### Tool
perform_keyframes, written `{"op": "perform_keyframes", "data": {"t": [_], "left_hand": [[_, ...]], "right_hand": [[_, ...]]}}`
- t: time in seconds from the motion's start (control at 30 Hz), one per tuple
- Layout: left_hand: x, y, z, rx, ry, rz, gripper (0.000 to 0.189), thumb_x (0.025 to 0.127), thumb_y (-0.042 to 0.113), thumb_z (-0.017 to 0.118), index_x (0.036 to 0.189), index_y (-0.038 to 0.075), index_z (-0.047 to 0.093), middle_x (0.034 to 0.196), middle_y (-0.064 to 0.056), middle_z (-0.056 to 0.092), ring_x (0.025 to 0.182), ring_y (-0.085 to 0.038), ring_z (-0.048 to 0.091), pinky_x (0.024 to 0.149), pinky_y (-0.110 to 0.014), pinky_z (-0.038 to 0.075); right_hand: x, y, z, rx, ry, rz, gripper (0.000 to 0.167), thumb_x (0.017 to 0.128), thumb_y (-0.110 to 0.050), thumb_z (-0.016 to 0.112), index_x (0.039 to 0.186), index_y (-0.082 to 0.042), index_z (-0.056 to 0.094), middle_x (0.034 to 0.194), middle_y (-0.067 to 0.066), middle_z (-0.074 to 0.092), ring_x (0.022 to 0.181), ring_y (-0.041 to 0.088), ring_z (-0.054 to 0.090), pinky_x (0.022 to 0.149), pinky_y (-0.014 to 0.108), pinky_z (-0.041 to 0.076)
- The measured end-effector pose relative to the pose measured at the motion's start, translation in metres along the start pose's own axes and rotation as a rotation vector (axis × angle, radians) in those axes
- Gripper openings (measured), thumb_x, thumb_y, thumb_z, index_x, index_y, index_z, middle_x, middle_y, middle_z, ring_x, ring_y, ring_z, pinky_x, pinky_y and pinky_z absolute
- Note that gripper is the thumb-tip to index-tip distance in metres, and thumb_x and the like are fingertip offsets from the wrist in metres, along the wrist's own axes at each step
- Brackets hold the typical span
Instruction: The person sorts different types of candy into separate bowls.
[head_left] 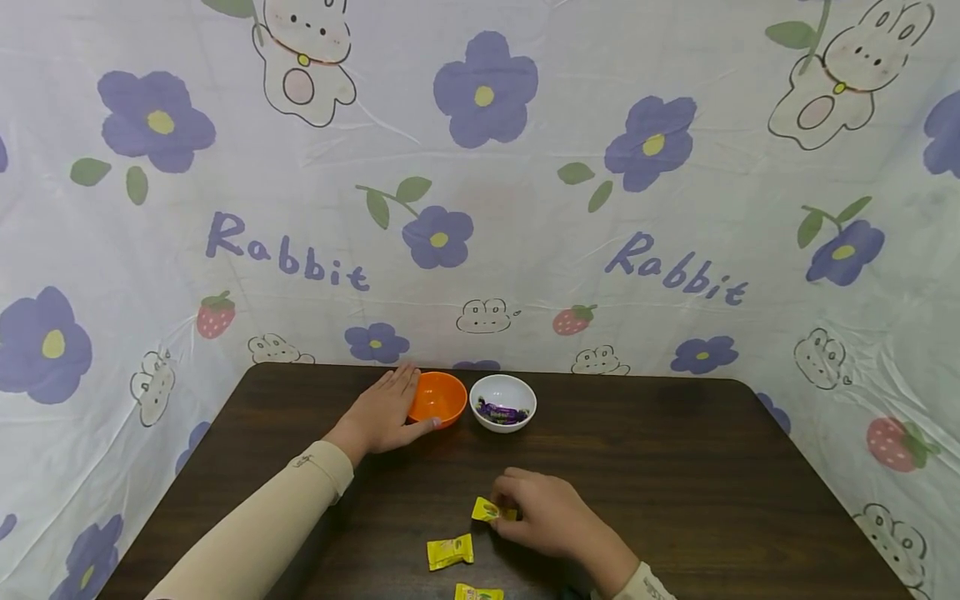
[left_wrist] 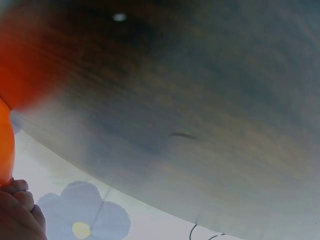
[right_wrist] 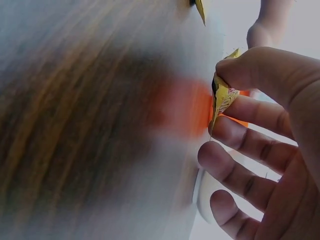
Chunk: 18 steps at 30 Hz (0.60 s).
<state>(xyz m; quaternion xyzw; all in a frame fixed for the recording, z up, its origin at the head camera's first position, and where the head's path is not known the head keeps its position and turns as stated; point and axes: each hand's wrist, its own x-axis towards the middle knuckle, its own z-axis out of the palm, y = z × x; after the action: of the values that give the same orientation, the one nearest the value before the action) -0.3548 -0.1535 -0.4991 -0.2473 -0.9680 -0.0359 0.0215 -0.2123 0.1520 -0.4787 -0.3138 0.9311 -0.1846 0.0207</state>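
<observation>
My left hand [head_left: 378,412] rests against the left side of an orange bowl [head_left: 441,398], fingers stretched along its far left edge and thumb at its front. The left wrist view catches part of the bowl [left_wrist: 6,145] with the fingers [left_wrist: 22,205] beside it. Nearer the front, my right hand [head_left: 543,510] pinches a yellow-wrapped candy [head_left: 484,509] between thumb and forefinger. In the right wrist view the wrapper [right_wrist: 226,95] shows edge-on, the other fingers spread below. Two more yellow candies [head_left: 450,552] lie left and in front of this hand, one cut off by the frame.
A white bowl [head_left: 504,387] holding purple-wrapped candies [head_left: 501,412] stands right of the orange bowl. Both are near the back edge of the dark wooden table [head_left: 660,467]. A patterned cloth [head_left: 480,183] hangs behind the table and along its sides.
</observation>
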Motion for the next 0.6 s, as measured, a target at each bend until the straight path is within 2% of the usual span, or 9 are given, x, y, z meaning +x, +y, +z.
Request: {"op": "perform_keyframes", "data": {"t": [0.3, 0.47, 0.6], "left_hand": [[0.0, 0.001, -0.001, 0.014, 0.003, 0.002, 0.105, 0.1, 0.08, 0.033, 0.167, -0.001, 0.025, 0.176, -0.018, 0.025, 0.165, -0.035, 0.022, 0.135, -0.05, 0.02], [0.0, 0.002, -0.001, 0.011, -0.004, -0.007, 0.106, 0.1, 0.081, 0.032, 0.168, 0.0, 0.024, 0.176, -0.018, 0.024, 0.165, -0.034, 0.022, 0.135, -0.049, 0.019], [0.0, 0.002, -0.001, -0.002, -0.003, -0.014, 0.106, 0.1, 0.081, 0.033, 0.168, 0.0, 0.024, 0.176, -0.017, 0.023, 0.165, -0.034, 0.022, 0.135, -0.049, 0.019]], "right_hand": [[0.012, -0.003, -0.006, 0.055, 0.022, 0.034, 0.013, 0.092, -0.027, 0.081, 0.098, -0.021, 0.072, 0.091, -0.008, 0.062, 0.081, 0.005, 0.057, 0.072, 0.025, 0.054], [0.019, -0.004, -0.007, 0.024, 0.069, 0.007, 0.014, 0.091, -0.027, 0.081, 0.099, -0.02, 0.073, 0.093, -0.006, 0.065, 0.084, 0.009, 0.061, 0.073, 0.026, 0.055], [0.024, -0.004, -0.007, -0.019, 0.101, 0.002, 0.015, 0.09, -0.029, 0.082, 0.099, -0.02, 0.074, 0.092, -0.006, 0.065, 0.082, 0.006, 0.058, 0.07, 0.025, 0.053]]}}
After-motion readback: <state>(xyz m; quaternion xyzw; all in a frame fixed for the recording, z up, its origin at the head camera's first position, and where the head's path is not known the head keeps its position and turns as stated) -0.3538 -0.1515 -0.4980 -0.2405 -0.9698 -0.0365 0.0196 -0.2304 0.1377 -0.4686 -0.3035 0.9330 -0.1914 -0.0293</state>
